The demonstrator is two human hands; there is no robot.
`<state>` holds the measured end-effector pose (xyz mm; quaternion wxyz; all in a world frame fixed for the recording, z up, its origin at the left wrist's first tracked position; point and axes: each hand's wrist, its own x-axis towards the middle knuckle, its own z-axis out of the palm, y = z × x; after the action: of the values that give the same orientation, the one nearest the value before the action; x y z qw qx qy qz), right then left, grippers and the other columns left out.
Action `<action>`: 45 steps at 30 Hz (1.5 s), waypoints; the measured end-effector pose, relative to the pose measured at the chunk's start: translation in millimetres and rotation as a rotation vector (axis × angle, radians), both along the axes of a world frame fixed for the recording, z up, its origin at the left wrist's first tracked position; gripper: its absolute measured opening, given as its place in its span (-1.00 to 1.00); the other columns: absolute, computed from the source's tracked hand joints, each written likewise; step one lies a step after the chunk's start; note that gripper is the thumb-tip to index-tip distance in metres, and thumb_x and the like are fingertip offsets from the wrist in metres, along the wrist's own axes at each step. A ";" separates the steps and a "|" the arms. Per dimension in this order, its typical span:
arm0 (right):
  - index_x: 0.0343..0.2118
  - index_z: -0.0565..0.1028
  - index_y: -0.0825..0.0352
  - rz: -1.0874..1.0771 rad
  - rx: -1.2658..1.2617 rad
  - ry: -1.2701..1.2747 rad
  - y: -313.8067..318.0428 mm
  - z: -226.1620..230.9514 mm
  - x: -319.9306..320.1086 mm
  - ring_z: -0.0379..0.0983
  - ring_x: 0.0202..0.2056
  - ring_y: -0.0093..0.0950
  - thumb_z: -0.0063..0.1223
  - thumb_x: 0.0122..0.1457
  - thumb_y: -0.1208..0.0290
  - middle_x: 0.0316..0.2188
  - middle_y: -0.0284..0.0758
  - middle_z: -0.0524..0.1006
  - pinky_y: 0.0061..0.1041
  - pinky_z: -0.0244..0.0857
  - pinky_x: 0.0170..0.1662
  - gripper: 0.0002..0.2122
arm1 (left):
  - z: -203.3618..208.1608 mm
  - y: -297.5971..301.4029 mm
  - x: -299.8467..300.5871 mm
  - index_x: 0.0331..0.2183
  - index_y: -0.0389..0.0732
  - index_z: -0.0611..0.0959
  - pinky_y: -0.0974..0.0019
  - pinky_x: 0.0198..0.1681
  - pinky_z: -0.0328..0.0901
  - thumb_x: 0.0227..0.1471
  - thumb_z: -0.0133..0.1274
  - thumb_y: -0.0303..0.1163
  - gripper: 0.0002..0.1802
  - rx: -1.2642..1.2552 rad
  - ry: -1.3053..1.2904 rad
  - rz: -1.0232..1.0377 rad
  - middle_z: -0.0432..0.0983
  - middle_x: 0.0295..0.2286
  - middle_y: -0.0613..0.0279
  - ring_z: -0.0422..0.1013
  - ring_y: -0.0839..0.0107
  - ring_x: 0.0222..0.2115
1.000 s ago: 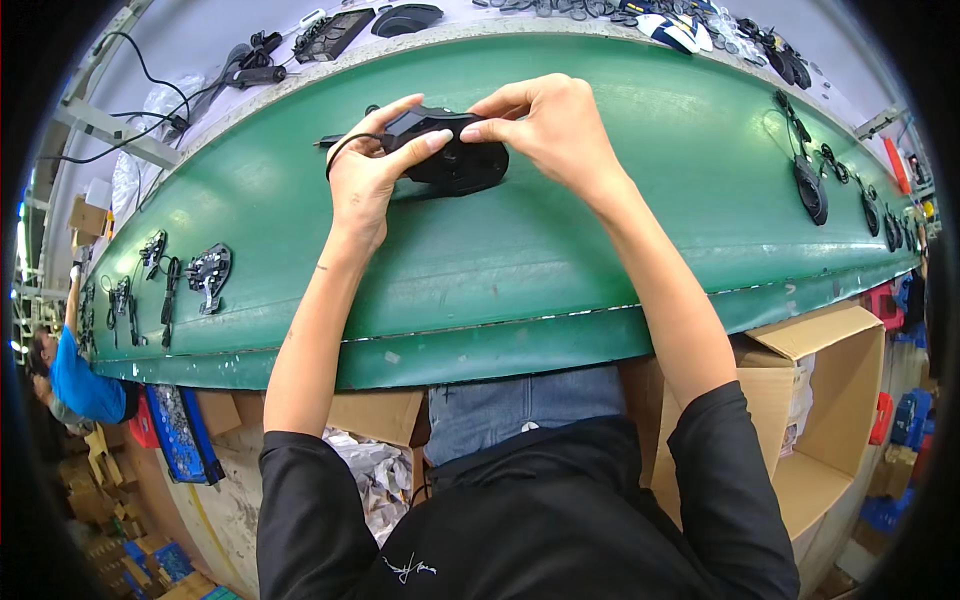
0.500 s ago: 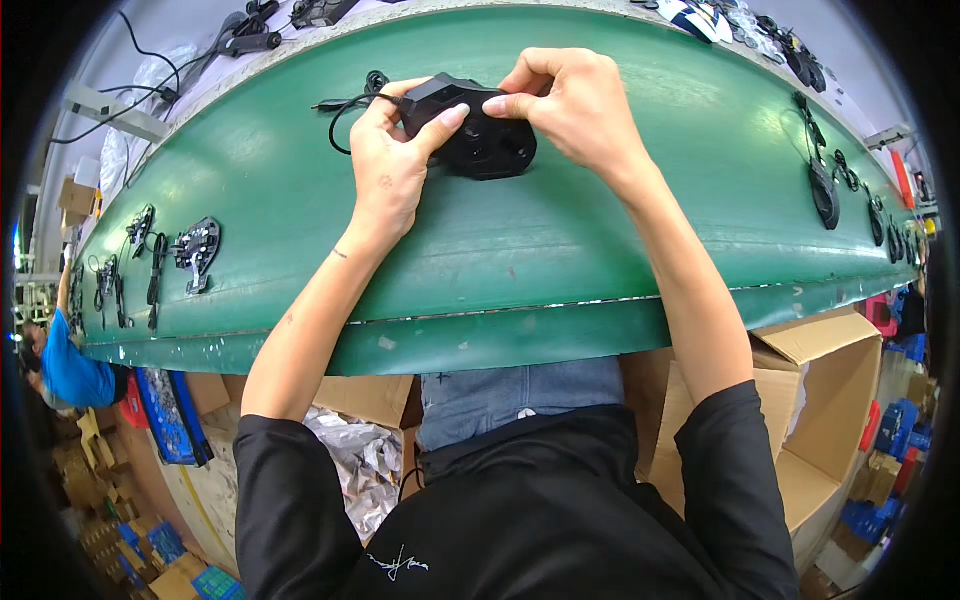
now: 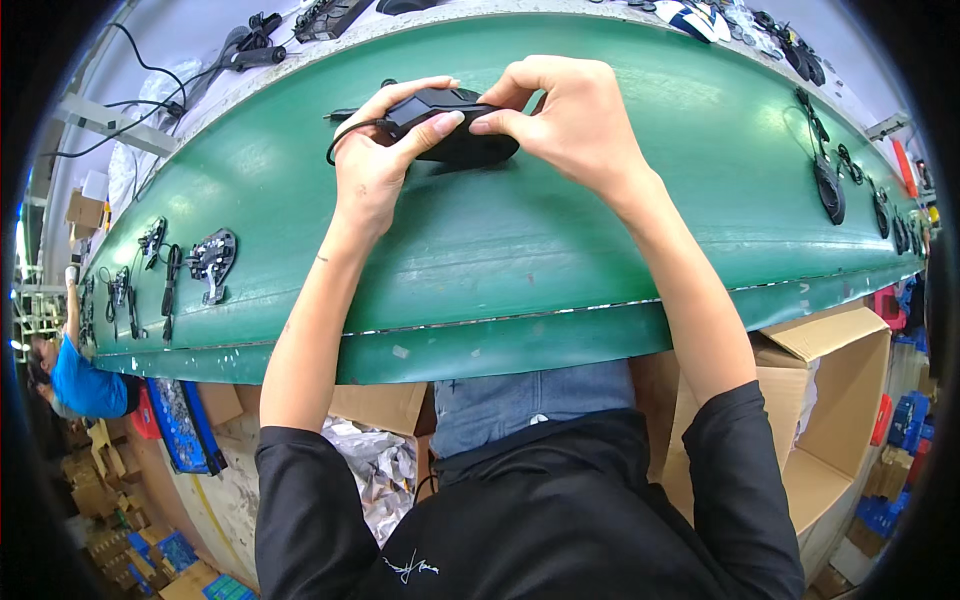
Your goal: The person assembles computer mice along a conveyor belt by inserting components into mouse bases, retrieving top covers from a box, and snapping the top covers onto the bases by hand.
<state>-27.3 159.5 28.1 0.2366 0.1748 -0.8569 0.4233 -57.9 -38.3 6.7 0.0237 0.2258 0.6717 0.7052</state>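
Note:
Above the green belt I hold a black corded computer mouse (image 3: 472,152) between both hands. My left hand (image 3: 372,165) wraps round its cable end, thumb on the near side and fingers over the top. On the other end my right hand (image 3: 585,120) closes in a pinch, thumb and index finger at the mouse's edge. Tilted, the mouse shows a thin side and part of a broad dark face. Its black cable (image 3: 333,145) loops out beside my left hand, and the plug lies behind. My fingers cover parts of the shell.
The green belt (image 3: 520,240) carries opened mouse parts with circuit boards (image 3: 213,262) at left and several corded mice (image 3: 829,190) at right. A ledge with cables runs behind. Cardboard boxes (image 3: 840,400) stand below the near edge. A person in blue (image 3: 88,380) is at far left.
The mouse has tipped so its broad face shows less and its side edge shows more. Both hands still grip it; my left hand has shifted slightly left. The whole view has shifted slightly.

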 end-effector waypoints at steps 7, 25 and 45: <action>-0.60 0.49 0.37 -0.073 0.190 0.227 -4.7 1.4 -3.5 0.45 -0.46 -0.18 0.22 -0.16 0.48 -0.61 -0.20 0.47 -0.23 0.31 -0.36 -0.88 | 0.6 9.4 -1.2 -0.19 -0.26 0.66 0.41 -0.07 0.35 -0.08 0.29 -0.50 -0.68 0.031 0.094 0.052 0.58 -0.25 0.22 0.47 0.49 -0.23; -0.19 0.52 0.42 0.129 -0.182 0.046 -18.3 -5.0 4.3 0.54 -0.38 -0.10 0.25 0.05 0.37 -0.38 -0.01 0.57 -0.38 0.42 -0.35 -0.70 | 9.6 -8.3 -5.6 -0.03 -0.29 0.50 0.17 0.07 0.33 0.05 0.17 -0.48 -0.58 0.523 -0.213 -0.091 0.45 -0.02 0.00 0.43 0.25 -0.05; -0.12 0.56 0.45 0.337 -0.574 -0.116 3.8 3.4 -0.2 0.57 -0.21 -0.50 0.30 -0.09 0.66 -0.25 -0.27 0.62 -0.50 0.49 -0.08 -0.62 | 29.8 -16.6 -2.2 0.01 -0.29 0.45 0.15 0.13 0.26 -0.31 0.26 -0.57 -0.28 0.380 -0.216 -0.329 0.46 -0.07 0.02 0.40 0.22 -0.02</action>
<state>-27.5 163.3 31.4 0.1536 0.2160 -0.6737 0.6898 -60.2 -54.9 36.5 0.1665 0.2559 0.4752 0.8252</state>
